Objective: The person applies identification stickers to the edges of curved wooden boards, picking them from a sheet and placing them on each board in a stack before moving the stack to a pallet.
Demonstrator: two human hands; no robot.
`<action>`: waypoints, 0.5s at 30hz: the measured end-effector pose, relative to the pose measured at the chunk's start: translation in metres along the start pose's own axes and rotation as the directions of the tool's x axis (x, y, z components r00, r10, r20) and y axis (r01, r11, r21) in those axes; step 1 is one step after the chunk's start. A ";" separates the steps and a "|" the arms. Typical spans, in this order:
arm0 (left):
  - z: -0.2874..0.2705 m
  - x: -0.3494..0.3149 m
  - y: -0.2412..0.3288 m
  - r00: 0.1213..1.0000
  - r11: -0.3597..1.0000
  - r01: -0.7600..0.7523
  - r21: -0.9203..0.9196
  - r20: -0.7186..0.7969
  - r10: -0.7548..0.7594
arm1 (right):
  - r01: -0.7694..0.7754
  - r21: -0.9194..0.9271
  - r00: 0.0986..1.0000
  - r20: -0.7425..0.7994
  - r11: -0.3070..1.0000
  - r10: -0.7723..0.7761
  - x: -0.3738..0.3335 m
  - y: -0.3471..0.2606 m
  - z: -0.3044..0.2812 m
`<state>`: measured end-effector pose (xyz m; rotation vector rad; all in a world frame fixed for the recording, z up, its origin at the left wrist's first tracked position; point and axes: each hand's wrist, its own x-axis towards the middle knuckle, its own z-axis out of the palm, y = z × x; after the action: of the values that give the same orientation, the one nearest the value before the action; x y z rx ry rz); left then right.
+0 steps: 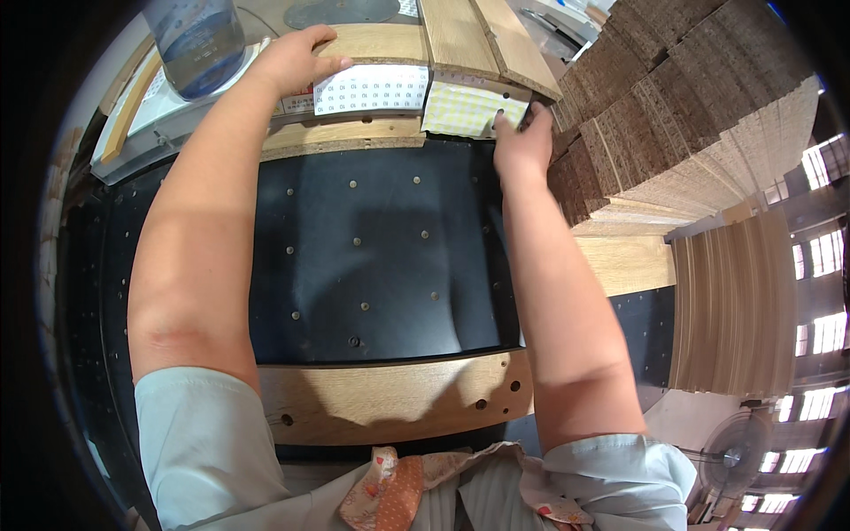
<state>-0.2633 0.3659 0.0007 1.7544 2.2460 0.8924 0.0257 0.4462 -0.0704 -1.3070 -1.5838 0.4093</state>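
Fingers (319, 34) of our left hand (290, 65) are spread, with the thumb apart from the forefinger, and rest on the pale board (385, 44) beyond the far edge of the black table (390, 274). We hold our right hand (524, 150) past the same edge, farther right, with the thumb bent before the checked sheet (452, 106) and the other fingers beside the near right corner of the long boards (456, 40); we cannot tell whether they pinch anything. Between our hands, beyond the black table, is the white label sheet (372, 92). The wood strip (345, 135) lies along the table's far edge. Past its far left corner we have the plastic jug (197, 62). Right of the table rises the chipboard stack (655, 115); the brown stack (735, 310) stands farther right. Along the table's near edge, we see the drilled board (381, 398). The fan (730, 457) stands beyond the table's near right corner.
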 end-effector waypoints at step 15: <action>-0.018 -0.132 -0.085 0.799 0.912 0.174 0.371 -0.594 0.089 | -0.132 -0.046 0.577 0.809 0.990 0.114 -0.117 -0.017 -0.176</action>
<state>-0.3026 0.2257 -0.0612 1.7270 3.0677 1.1708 0.1542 0.2813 -0.0352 -1.2809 -2.2246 1.2629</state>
